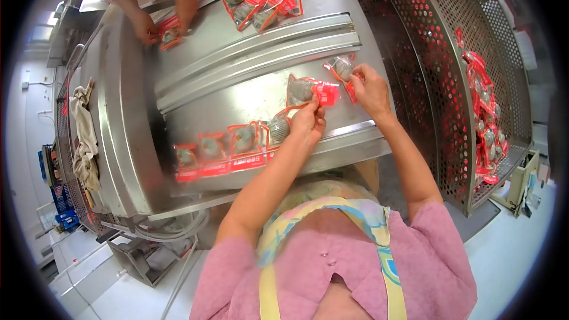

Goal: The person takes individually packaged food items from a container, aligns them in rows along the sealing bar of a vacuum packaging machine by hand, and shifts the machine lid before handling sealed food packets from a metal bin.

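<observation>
My left hand (309, 120) pinches the red edge of a clear and red packet (302, 90) with a greyish round item inside. Farther right, my right hand (372, 90) has its fingers closed on the edge of another such packet (342, 68). Below my left hand, a packet (277, 128) lies partly behind the wrist. It ends a row of similar packets (242, 139) along the near edge of the steel surface (237, 104), their red printed ends toward me.
Across metal rails (261, 62), a co-worker's hands (185, 9) touch a packet (170, 37). More packets (261, 3) lie at the far side. A perforated metal bin (441, 41) on the right holds many packets (487, 112). A cloth (85, 133) hangs at left.
</observation>
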`<state>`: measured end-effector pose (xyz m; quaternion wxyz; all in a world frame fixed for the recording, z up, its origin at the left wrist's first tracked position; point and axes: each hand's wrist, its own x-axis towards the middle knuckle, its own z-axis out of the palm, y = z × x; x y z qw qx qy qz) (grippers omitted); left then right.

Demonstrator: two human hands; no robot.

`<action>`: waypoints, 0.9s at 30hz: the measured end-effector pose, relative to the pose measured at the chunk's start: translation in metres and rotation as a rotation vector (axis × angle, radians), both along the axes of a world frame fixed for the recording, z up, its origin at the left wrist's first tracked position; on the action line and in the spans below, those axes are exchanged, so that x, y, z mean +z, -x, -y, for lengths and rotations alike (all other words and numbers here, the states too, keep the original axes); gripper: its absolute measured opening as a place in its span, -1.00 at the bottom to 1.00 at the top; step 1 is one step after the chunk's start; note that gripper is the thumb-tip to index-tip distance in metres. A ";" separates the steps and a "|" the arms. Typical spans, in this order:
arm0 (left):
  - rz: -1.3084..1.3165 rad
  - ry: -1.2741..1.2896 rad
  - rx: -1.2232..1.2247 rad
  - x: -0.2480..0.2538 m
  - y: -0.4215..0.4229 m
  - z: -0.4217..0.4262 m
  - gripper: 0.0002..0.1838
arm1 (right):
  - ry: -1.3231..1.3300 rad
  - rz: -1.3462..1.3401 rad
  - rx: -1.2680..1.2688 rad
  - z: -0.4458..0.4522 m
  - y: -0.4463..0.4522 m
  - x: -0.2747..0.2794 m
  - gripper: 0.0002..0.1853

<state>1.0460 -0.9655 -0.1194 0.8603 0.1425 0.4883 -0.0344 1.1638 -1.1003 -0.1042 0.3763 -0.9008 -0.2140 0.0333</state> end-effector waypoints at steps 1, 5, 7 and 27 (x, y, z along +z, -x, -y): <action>0.002 -0.018 -0.028 0.002 0.002 -0.002 -0.87 | 0.014 0.020 0.022 0.001 -0.003 0.002 -0.81; 0.055 -0.272 -0.182 0.018 0.012 -0.002 -0.85 | -0.061 0.268 0.037 -0.005 0.000 0.041 -0.79; 0.106 -0.287 -0.299 0.023 0.016 -0.008 -0.84 | 0.053 -0.108 0.147 -0.003 0.001 0.047 -0.75; -0.113 -1.848 -1.352 0.045 0.025 -0.022 -0.50 | 0.237 -0.500 0.155 0.013 0.045 0.005 -0.74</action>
